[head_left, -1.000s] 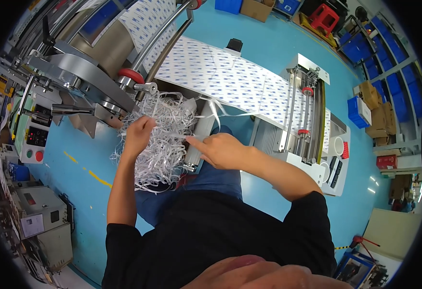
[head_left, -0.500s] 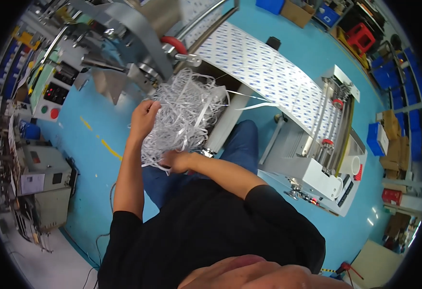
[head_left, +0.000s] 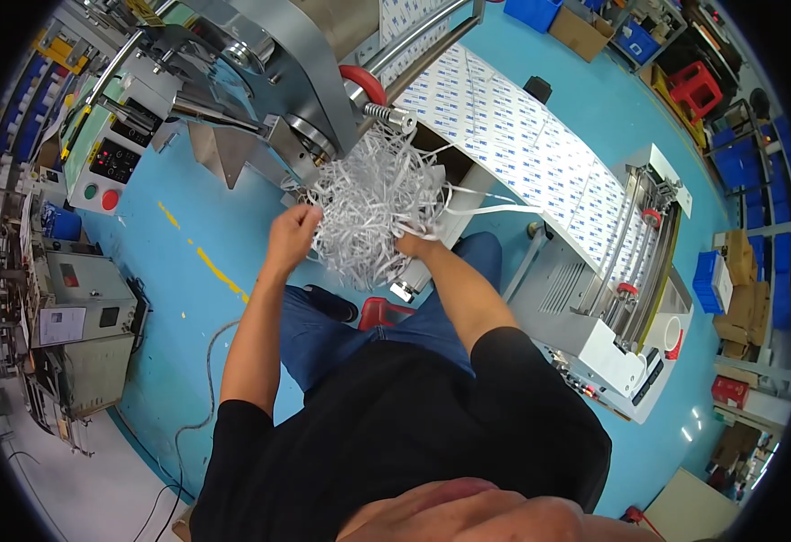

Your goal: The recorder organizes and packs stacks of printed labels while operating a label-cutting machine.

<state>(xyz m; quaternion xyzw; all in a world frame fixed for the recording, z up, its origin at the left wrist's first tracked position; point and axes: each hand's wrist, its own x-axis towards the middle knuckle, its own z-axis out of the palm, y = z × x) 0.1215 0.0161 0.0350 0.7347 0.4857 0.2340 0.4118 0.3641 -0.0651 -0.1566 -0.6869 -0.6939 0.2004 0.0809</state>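
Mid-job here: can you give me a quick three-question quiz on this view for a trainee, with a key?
1. What lies between the left hand and the right hand?
2. Which colour is the round button beside the green button? A: blue. B: red. C: black.
3. True or false: both sleeves are white.

Key:
1. A heap of tangled white strips.
2. B.
3. False; they are black.

We have a tangled, rounded heap of narrow, glossy white strips (head_left: 373, 217) just above the frame's centre, strands (head_left: 497, 210) trailing rightward.
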